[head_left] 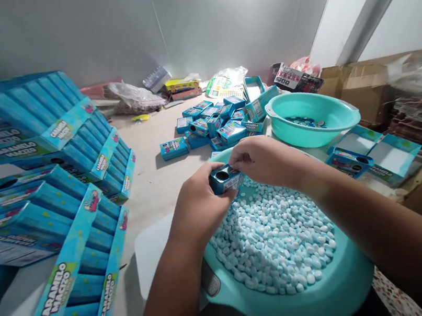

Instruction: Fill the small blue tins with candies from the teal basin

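Both grips close together ahead of the body, forearms bare.
Left grip (201, 199): curled in a clasp, thumb on the near side; left forearm (166, 296) angles up from the bottom edge. Right grip (263, 161): knuckles up, fingers curled in; right forearm (379, 222) slants in from lower right.

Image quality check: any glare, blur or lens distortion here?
Head view: bright glare at the top of the gray wall; head view: wide-angle stretch and softness on the left stack of Caramelo boxes; head view: pale-blue candies look comparatively crisp.
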A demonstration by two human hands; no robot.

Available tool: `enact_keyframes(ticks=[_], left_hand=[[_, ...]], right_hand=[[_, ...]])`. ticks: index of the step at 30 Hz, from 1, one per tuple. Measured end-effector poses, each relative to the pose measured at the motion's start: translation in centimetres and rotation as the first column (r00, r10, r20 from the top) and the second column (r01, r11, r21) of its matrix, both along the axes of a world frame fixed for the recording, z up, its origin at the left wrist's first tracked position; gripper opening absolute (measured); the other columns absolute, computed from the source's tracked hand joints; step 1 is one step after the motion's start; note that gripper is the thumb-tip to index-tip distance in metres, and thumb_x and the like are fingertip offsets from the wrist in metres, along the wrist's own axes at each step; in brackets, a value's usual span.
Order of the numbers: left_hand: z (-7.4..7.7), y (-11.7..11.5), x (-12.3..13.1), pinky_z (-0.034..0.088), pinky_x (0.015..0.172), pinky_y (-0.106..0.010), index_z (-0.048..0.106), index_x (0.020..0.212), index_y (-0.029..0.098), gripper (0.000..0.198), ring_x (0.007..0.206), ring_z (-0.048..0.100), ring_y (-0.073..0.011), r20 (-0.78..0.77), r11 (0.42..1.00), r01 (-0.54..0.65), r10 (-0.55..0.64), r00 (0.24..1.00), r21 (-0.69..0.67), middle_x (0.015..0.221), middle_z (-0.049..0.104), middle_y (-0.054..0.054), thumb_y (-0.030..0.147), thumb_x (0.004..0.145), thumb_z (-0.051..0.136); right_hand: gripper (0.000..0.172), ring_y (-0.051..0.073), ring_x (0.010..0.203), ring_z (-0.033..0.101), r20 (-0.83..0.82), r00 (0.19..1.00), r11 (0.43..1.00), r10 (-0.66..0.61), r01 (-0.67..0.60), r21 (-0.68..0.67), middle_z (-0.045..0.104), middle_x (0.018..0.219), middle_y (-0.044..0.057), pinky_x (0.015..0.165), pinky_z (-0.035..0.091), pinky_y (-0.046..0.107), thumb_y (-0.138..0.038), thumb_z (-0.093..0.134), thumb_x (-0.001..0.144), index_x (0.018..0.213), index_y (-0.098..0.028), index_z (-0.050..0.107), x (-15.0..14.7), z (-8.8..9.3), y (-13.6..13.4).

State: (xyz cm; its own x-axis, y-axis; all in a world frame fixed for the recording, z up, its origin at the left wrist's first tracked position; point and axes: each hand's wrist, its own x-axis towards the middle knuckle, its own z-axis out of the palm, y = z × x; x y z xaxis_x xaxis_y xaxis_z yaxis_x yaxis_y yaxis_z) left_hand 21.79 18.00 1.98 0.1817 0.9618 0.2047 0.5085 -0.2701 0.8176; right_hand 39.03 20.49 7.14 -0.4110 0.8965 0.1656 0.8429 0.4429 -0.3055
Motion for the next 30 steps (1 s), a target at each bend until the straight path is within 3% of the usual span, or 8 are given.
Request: enact_keyframes(ticks=[7, 9, 13, 20, 27, 30], left_hand=[[0.0, 0.0, 0.1, 0.052, 0.079, -0.030, 0.067, 0.115, 0.027, 0.042, 0.090, 0.069, -0.0180, 0.014, 1.000, 0.007, -0.007, 1.000, 0.012, 0.100, 0.073, 0.002, 0.021, 0.073, 0.074], [0.0, 0.0, 0.1, 0.051, 0.077, -0.029, 0.067, 0.113, 0.027, 0.041, 0.089, 0.069, -0.0178, -0.010, 1.000, 0.011, -0.011, 1.000, 0.024, 0.099, 0.073, 0.002, 0.019, 0.073, 0.074], [0.0, 0.0, 0.1, 0.050, 0.075, -0.029, 0.068, 0.113, 0.026, 0.042, 0.085, 0.068, -0.0181, -0.062, 1.000, 0.011, -0.009, 0.998, 0.024, 0.096, 0.073, 0.001, 0.017, 0.072, 0.072], [0.2, -0.1, -0.1, 0.049, 0.077, -0.030, 0.068, 0.114, 0.026, 0.042, 0.090, 0.068, -0.0192, -0.030, 1.000, 0.015, -0.014, 0.999, 0.023, 0.102, 0.073, 0.000, 0.016, 0.074, 0.069], [0.7, -0.1, -0.2, 0.047, 0.070, -0.029, 0.067, 0.108, 0.022, 0.034, 0.079, 0.064, -0.0178, -0.022, 1.000, 0.025, -0.025, 0.999, 0.008, 0.089, 0.071, 0.001, 0.022, 0.074, 0.072], [0.8, -0.1, -0.2, 0.045, 0.067, -0.028, 0.066, 0.106, 0.022, 0.033, 0.076, 0.062, -0.0171, -0.009, 1.000, 0.027, -0.028, 1.000, -0.012, 0.086, 0.069, 0.001, 0.023, 0.074, 0.072]], right_hand=[[0.015, 0.014, 0.078, 0.055, -0.090, 0.989, 0.991, -0.115, 0.121, 0.057, 0.068, 0.096, 0.007, 0.068, 0.037, 0.026, -0.016, 0.066, 0.083, 0.095, -0.014, 0.074, 0.0, 0.0, -0.2], [0.010, 0.014, 0.073, 0.053, 0.001, 0.992, 0.992, -0.123, 0.123, 0.033, 0.068, 0.086, 0.006, 0.065, 0.035, 0.027, -0.016, 0.064, 0.083, 0.084, -0.014, 0.074, -0.2, 0.2, -0.4], [0.022, 0.012, 0.059, 0.041, 0.111, 0.988, 0.993, -0.109, 0.112, -0.022, 0.059, 0.063, 0.002, 0.056, 0.026, 0.030, -0.015, 0.058, 0.084, 0.065, -0.014, 0.068, -0.6, 0.2, -0.6], [0.014, 0.011, 0.062, 0.053, -0.231, 0.973, 1.000, -0.008, 0.006, -0.009, 0.070, 0.072, 0.002, 0.056, 0.034, 0.027, -0.016, 0.061, 0.080, 0.076, -0.015, 0.074, -1.0, -1.1, -0.4], [0.010, 0.012, 0.068, 0.064, -0.513, 0.857, 0.994, 0.039, -0.085, -0.067, 0.073, 0.076, 0.003, 0.062, 0.047, 0.024, -0.012, 0.063, 0.078, 0.080, -0.014, 0.073, -1.5, -1.7, -0.3], [0.006, 0.012, 0.069, 0.064, -0.644, 0.764, 0.983, 0.028, -0.139, -0.121, 0.071, 0.077, 0.002, 0.062, 0.050, 0.024, -0.015, 0.067, 0.077, 0.082, -0.014, 0.070, -1.6, -1.8, -0.2]])
